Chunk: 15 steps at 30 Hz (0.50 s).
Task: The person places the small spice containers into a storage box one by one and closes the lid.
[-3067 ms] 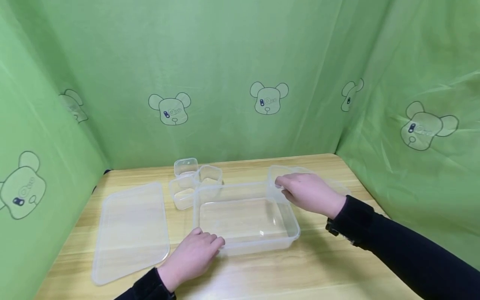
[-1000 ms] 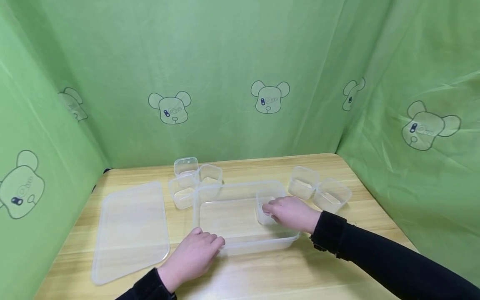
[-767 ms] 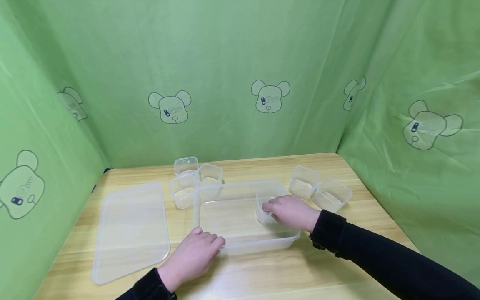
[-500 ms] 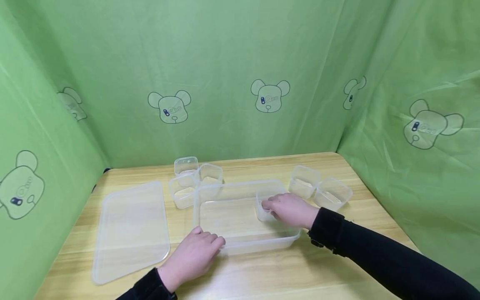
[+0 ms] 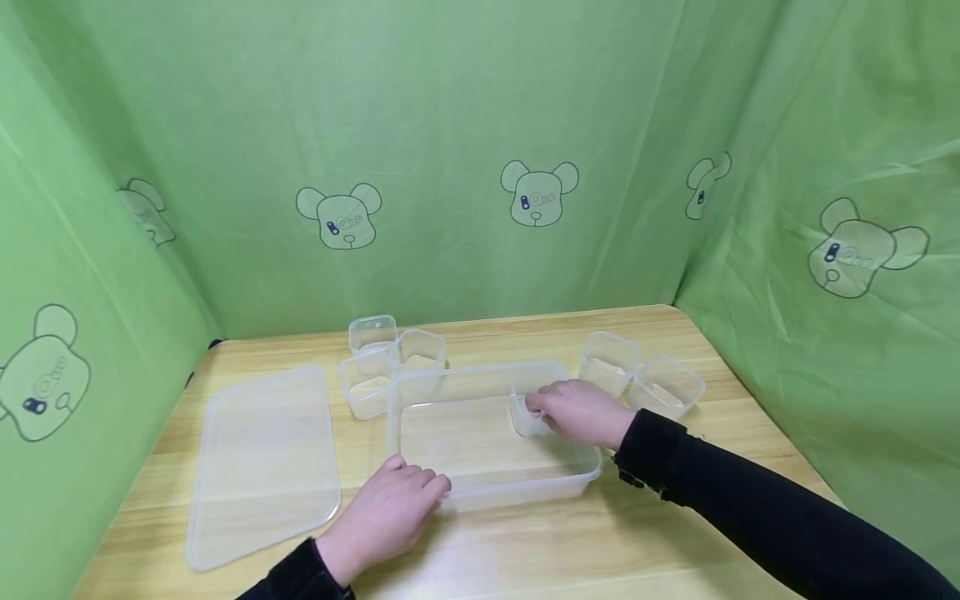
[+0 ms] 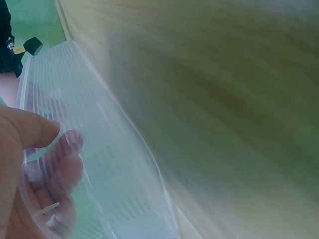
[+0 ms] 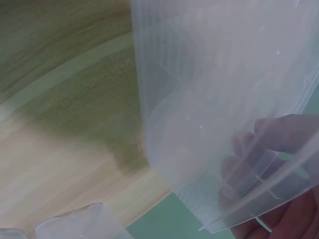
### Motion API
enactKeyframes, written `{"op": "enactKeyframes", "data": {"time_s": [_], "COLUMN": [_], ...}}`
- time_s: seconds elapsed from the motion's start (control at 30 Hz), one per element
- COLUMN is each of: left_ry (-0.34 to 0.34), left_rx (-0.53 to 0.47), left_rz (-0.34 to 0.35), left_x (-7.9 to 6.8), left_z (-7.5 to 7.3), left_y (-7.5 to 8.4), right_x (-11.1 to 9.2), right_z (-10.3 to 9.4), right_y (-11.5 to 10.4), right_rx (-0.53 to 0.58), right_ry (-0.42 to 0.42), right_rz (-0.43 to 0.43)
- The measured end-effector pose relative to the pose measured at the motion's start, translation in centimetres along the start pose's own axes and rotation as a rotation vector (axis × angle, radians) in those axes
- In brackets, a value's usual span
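A large clear plastic box (image 5: 517,493) stands uncovered on the table. My left hand (image 5: 386,517) grips its near rim; in the left wrist view the thumb (image 6: 42,130) lies outside the wall and the fingers show through the plastic. Inside the box, toward its right end, my right hand (image 5: 581,412) holds a small clear container (image 5: 525,421) by its upper edge. That hand covers much of the container in the head view. Through the big box's wall, the right wrist view shows the curled fingers (image 7: 234,172) at the small container.
Left of the box lies a large translucent lid (image 5: 262,467), flat on the wooden table (image 5: 637,542). Behind the box's left corner stand three small containers (image 5: 366,387). Two more, one small container (image 5: 606,364) touching another (image 5: 666,389), stand at right. Green curtains (image 5: 450,275) surround the back and sides.
My right hand has brought the small container from over the box's back right corner down into the box, then shifted it slightly toward the far wall. My left hand has stayed at the near rim.
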<state>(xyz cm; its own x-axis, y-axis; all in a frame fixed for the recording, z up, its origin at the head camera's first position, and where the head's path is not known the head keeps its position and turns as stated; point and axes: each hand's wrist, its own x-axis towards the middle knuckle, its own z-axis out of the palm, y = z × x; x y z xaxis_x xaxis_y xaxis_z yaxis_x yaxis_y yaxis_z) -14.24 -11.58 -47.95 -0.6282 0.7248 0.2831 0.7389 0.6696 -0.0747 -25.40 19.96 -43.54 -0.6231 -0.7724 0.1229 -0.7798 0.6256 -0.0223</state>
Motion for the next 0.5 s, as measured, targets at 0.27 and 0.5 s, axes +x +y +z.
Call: {"op": "enactKeyframes", "data": {"time_s": [0.27, 0.5], "left_ry": [0.000, 0.000], "left_rx": [-0.002, 0.001], "left_rz": [-0.002, -0.002], "left_x": [-0.07, -0.11], "left_z": [0.05, 0.04], "left_y": [0.02, -0.02], "right_x": [0.23, 0.30], "right_z": [0.54, 0.65], "right_y": [0.58, 0.64], "right_rx": [0.003, -0.003], "right_ry": [-0.016, -0.025], "right_rz": [0.014, 0.021]}}
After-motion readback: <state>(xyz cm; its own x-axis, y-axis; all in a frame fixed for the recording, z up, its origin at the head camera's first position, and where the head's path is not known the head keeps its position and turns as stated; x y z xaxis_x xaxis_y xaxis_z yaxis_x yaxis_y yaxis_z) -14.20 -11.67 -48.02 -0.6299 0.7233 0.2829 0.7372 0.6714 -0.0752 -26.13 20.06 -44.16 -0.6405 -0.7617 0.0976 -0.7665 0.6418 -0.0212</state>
